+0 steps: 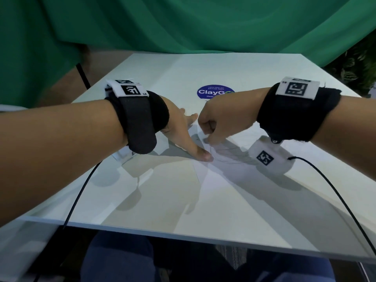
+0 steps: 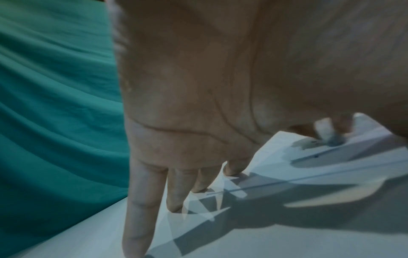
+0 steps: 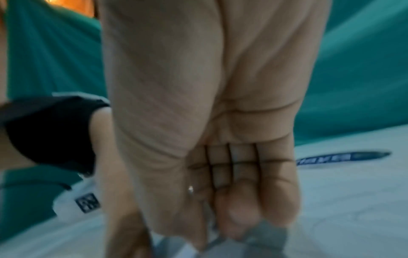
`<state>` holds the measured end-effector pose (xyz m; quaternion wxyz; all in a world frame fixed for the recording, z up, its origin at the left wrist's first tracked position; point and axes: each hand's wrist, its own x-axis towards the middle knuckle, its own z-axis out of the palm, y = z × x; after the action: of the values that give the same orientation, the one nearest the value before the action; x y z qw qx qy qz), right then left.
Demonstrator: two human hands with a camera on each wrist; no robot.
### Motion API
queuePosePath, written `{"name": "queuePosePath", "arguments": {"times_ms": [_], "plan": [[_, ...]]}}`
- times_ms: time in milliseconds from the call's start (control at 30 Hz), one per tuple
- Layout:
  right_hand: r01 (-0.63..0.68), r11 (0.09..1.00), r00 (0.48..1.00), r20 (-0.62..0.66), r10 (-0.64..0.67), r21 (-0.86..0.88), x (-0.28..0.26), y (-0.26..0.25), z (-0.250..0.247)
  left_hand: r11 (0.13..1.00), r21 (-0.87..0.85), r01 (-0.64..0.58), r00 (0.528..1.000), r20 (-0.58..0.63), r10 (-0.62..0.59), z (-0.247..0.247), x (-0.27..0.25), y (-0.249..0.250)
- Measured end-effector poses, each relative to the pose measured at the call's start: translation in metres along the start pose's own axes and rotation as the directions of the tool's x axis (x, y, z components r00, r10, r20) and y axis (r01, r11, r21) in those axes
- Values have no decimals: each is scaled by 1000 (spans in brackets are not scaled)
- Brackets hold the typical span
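1. The sheet (image 1: 215, 169) is white paper lying near the centre of the table (image 1: 183, 210), under both hands. It is hard to tell from the white tabletop. Thin dark curves show on it just at 3 o'clock of the left thumb (image 1: 201, 154). From the left wrist the sheet (image 2: 287, 144) shows a straight edge.

2. The left hand (image 1: 179, 127) lies at 9 o'clock of the right hand (image 1: 219, 121), almost touching it. It grasps nothing. Its fingers (image 2: 143, 209) are straight and spread, with the tips pressed down on the sheet.

3. The right hand is clenched, knuckles up. Its fingertips pinch what appears to be a raised edge of the sheet. The right wrist view (image 3: 220, 122) is blurred, so the exact hold is unclear.

4. A black band (image 1: 140, 119) wraps the left wrist. A second one wraps the right wrist, with a white tag (image 1: 268, 157) hanging below it.

5. A black cable (image 1: 79, 196) runs off toward 7 o'clock, and another toward 5 o'clock.

6. A round blue sticker (image 1: 215, 92) sits at 12 o'clock of the hands, partly covered by the right hand.

7. A green cloth (image 1: 203, 23) hangs beyond the table's far edge at 12 o'clock.
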<state>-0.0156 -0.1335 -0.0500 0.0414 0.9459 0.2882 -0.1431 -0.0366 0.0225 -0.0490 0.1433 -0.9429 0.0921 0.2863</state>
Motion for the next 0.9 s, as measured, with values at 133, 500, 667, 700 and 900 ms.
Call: {"name": "queuePosePath", "arguments": {"times_ms": [133,500,667,700,900], "plan": [[-67,997,998,-16,68,41,4,6,-6,1000,1,4,1000,-23,-4,-2,-2,2],[74,997,992,-101,-75,-14,7,-10,-5,998,-1,-62,997,-56,62,0,-6,3],[114,993,993,37,-115,26,-9,-10,-2,998,-10,-66,997,-35,65,3,-2,-1],[104,994,990,92,-107,39,-11,-10,-5,998,-7,-63,998,-29,62,3,-2,-1],[69,997,994,-80,-70,-16,4,-11,-6,999,38,-36,998,-52,38,-2,-4,3]]}}
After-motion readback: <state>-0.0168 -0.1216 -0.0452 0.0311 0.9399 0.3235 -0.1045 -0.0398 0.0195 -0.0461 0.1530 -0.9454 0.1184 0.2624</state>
